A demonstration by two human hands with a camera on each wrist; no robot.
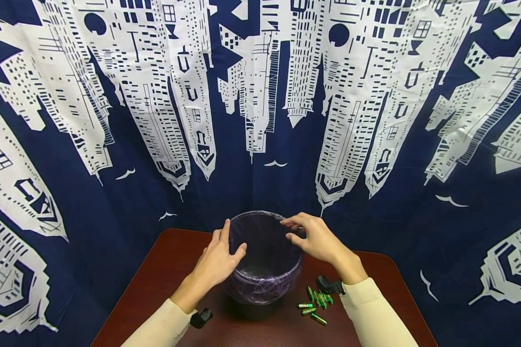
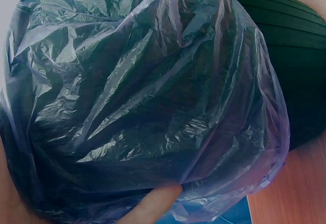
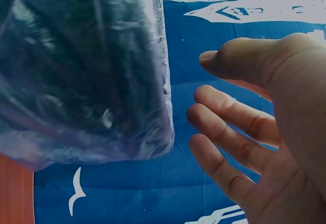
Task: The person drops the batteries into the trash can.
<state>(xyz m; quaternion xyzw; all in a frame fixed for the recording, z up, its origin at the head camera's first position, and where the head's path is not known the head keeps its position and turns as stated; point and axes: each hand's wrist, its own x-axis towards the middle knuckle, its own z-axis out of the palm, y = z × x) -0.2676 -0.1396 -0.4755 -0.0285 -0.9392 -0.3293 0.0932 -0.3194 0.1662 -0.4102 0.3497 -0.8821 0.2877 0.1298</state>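
Observation:
A dark bin (image 1: pixel 253 311), lined with a thin translucent purple bag (image 1: pixel 265 289) folded over its rim, stands upright on the table. My left hand (image 1: pixel 219 255) is at the bin's left side, fingers fairly straight along the outside and thumb over the opening. In the left wrist view one fingertip (image 2: pixel 163 196) lies against the wrinkled bag (image 2: pixel 147 96). Over the right part of the rim is my right hand (image 1: pixel 319 238), its fingers loosely bent. The right wrist view shows a gap between these fingers (image 3: pixel 229 119) and the bag (image 3: pixel 91 81), with nothing held.
Several green batteries (image 1: pixel 317 299) lie in a loose group on the reddish-brown table (image 1: pixel 156 274), right of the bin and near my right forearm. A dark blue curtain (image 1: pixel 252 188) with white city buildings hangs close behind the table and along its sides.

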